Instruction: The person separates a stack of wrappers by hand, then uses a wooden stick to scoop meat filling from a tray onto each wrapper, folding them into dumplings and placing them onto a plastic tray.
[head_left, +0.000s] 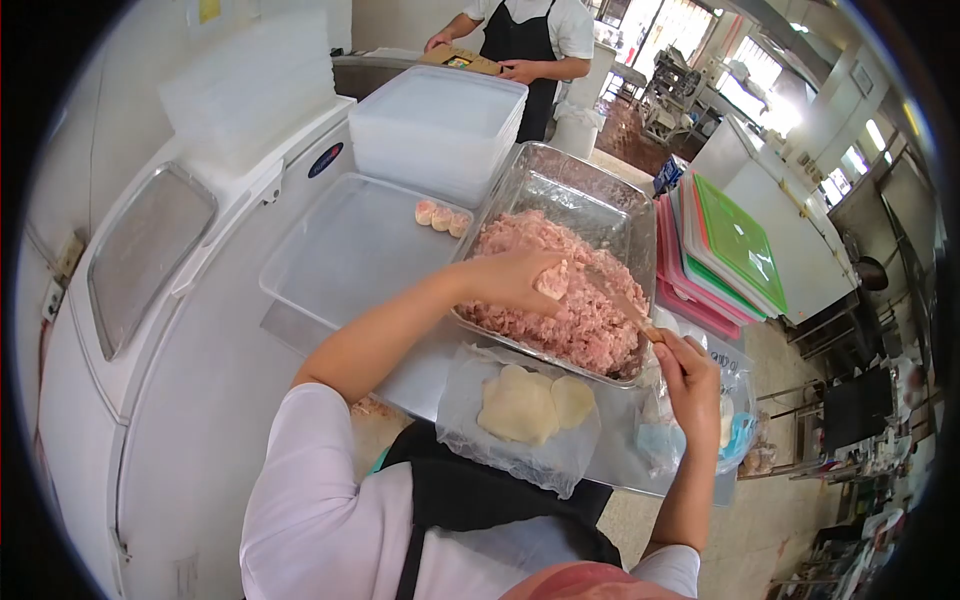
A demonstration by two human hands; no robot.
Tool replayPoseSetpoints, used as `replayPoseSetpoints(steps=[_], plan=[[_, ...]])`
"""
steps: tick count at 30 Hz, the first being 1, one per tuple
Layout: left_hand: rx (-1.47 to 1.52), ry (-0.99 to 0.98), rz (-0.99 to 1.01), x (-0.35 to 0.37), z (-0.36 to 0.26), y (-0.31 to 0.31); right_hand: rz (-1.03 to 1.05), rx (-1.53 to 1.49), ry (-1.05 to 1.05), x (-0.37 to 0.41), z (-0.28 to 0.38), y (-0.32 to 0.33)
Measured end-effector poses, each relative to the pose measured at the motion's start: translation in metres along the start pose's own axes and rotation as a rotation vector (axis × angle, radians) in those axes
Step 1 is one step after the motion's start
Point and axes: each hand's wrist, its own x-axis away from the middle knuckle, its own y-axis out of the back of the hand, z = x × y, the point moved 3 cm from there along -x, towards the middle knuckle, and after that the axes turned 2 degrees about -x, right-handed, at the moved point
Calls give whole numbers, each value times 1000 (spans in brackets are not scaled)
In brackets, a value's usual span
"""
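Note:
Over a metal pan [641, 222] of pink minced meat [600, 345], my left hand [508, 276] is curled around a meat-filled dumpling [551, 281]. My right hand [687, 368] grips the wooden handle of a flat spreading spatula [627, 308], whose blade reaches into the meat near the dumpling. Several round, pale dough wrappers [520, 405] lie on a plastic sheet [465, 425] in front of the pan. On the translucent plastic tray [340, 245] to the left, a short row of filled dumplings [441, 218] sits by the pan.
A stack of clear plastic trays [435, 125] stands behind the flat tray. Coloured lids or boards [735, 240] are piled right of the pan. A plastic bag [725, 400] lies near my right forearm. Across the counter, a person in a black apron [520, 40] holds a cardboard box [460, 60].

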Motion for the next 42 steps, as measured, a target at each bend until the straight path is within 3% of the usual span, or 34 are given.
replayPoseSetpoints(steps=[3, 4, 7, 10, 13, 18, 21, 22, 25, 26, 30, 33, 36, 39, 42], plan=[[10, -140, -31, 4, -29, 1, 163, -168, 8, 4, -2, -13], [-55, -153, 27, 0, -28, -1, 118, -183, 141, 7, -17, -35], [-149, -136, 123, -9, -18, -4, 227, -211, 96, 4, -33, -48], [-81, -7, 90, -10, -11, -6, 69, 246, 78, -1, 4, -14], [-86, 47, 41, -8, -12, -4, -58, 233, 261, 9, 7, -30], [-111, -43, -132, -4, -5, -3, 28, 49, 51, -4, -1, -12], [-17, -58, -93, 7, -24, 5, 28, -149, 39, -1, -2, -7], [4, -53, -47, 6, -25, 3, 142, -233, -46, 1, -8, -16], [15, -58, 21, 2, -26, -1, 308, -218, -5, 2, -17, -55], [-20, -72, -4, 2, -23, -1, 219, -211, 119, -2, -13, -57], [-96, -32, -84, 5, -4, -3, 73, 158, 73, -5, 3, -20], [-89, -55, -74, 3, 2, 0, 43, 117, 188, 2, 15, -33], [-172, -158, -230, 3, 3, -2, 112, 80, 103, -5, 3, -30], [21, -84, -98, 10, -8, 5, 74, 18, 50, -4, 2, -6], [-42, -80, -113, 9, -7, 2, 129, -5, 70, -2, 11, -19]])
